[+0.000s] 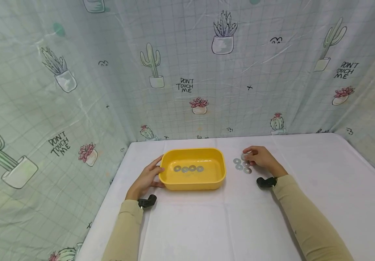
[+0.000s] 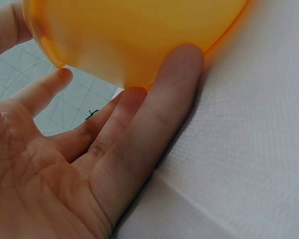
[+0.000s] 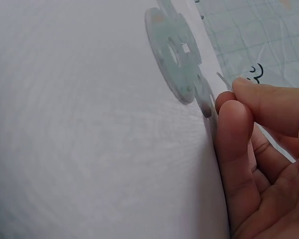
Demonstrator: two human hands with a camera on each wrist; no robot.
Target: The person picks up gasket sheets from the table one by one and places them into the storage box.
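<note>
A yellow plastic basin (image 1: pixel 192 186) sits on the white-covered table, with several flat metal washers (image 1: pixel 185 169) in a row on its bottom. My left hand (image 1: pixel 146 179) holds the basin's left end, thumb at the rim and the other fingers spread against the outer wall. In the left wrist view, fingertips (image 2: pixel 182 59) press on the basin's wall (image 2: pixel 124 40). To the right of the basin, my right hand (image 1: pixel 260 157) pinches one washer (image 1: pixel 244 157) between thumb and fingers; its thin edge (image 3: pixel 223 79) shows in the right wrist view. Several more washers (image 1: pixel 238 167) lie just beside that hand.
White cloth covers the table (image 1: pixel 194 224). A cactus-printed curtain (image 1: pixel 180 108) rises behind the table's back edge and along both sides. Each wrist wears a small black camera, one left (image 1: pixel 147 201) and one right (image 1: pixel 266 182).
</note>
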